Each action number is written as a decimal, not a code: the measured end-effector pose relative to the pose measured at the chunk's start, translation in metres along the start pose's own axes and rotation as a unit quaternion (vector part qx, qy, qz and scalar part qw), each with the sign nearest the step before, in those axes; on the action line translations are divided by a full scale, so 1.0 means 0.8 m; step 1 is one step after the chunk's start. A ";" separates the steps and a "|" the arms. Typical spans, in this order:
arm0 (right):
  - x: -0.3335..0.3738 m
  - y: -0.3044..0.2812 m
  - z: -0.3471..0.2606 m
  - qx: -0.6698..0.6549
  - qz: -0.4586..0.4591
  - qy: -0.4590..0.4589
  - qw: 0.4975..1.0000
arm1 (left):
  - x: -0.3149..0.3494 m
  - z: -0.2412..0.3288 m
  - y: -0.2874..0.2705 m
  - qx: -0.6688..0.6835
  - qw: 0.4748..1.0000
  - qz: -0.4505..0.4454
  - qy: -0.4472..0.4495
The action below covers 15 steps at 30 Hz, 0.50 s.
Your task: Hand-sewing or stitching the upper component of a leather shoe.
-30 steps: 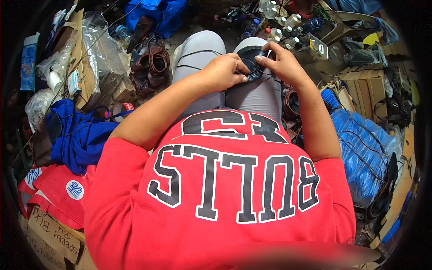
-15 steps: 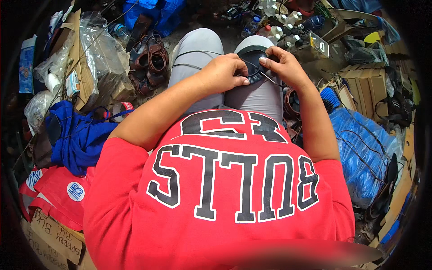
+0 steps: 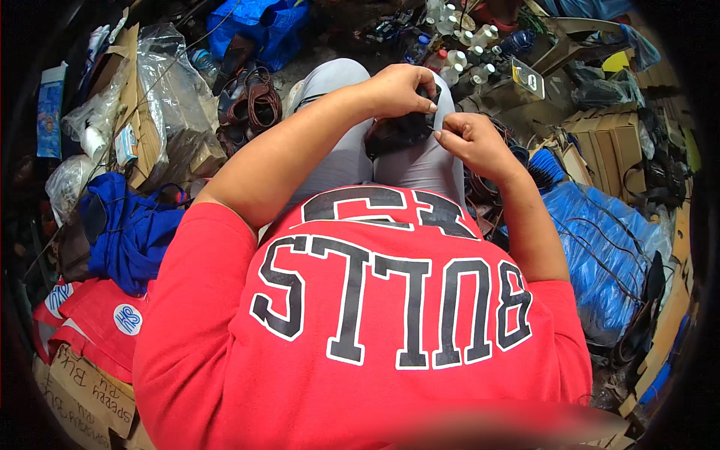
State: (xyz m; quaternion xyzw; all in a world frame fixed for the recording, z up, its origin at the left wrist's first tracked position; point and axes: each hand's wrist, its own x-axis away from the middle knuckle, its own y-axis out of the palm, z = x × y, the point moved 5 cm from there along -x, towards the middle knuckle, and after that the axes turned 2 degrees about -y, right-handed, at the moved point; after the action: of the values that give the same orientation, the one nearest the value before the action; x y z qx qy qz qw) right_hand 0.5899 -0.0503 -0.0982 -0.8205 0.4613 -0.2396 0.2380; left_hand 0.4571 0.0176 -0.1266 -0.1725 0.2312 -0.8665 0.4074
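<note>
A black shoe point(image 3: 401, 135) lies across my lap between the grey-trousered thighs, mostly dark and partly covered by my hands. My left hand point(image 3: 405, 88) is closed over its far edge, the thumb and fingertips pressed together on the dark material. To the right of the shoe, my right hand point(image 3: 476, 144) is closed in a pinch, its thumb and forefinger tips at the shoe's right side. Whatever thin thing sits in that pinch is too small to make out.
Bottles point(image 3: 472, 56) stand beyond my right knee. Brown leather shoes point(image 3: 259, 101) lie past my left leg. A blue plastic bundle point(image 3: 600, 255) and folded cardboard point(image 3: 607, 142) are on the right; blue cloth point(image 3: 131, 229) and clear plastic point(image 3: 172, 90) on the left.
The shoe has tipped and moved lower on my lap. My left hand has shifted up and right over it; my right hand has drawn down. A thin metal tool by the right hand no longer shows.
</note>
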 end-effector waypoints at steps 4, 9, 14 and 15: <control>0.020 0.000 0.004 -0.070 0.036 0.023 0.997 | 0.000 0.008 -0.003 0.012 0.997 -0.033 -0.066; 0.047 -0.032 -0.010 -0.237 0.093 0.005 0.967 | -0.009 -0.020 -0.014 0.126 0.989 -0.059 -0.050; 0.036 -0.030 -0.005 -0.057 0.129 -0.055 0.988 | -0.001 -0.013 -0.023 0.125 0.979 -0.159 -0.027; 0.033 -0.030 -0.004 -0.056 0.131 -0.054 0.988 | -0.003 -0.011 -0.023 0.125 0.979 -0.160 -0.026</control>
State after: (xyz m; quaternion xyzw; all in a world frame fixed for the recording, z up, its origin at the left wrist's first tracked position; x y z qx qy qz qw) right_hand 0.6152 -0.0629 -0.0765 -0.7769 0.5639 -0.1358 0.2450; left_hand 0.4429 0.0321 -0.1240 -0.1771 0.0799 -0.9379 0.2872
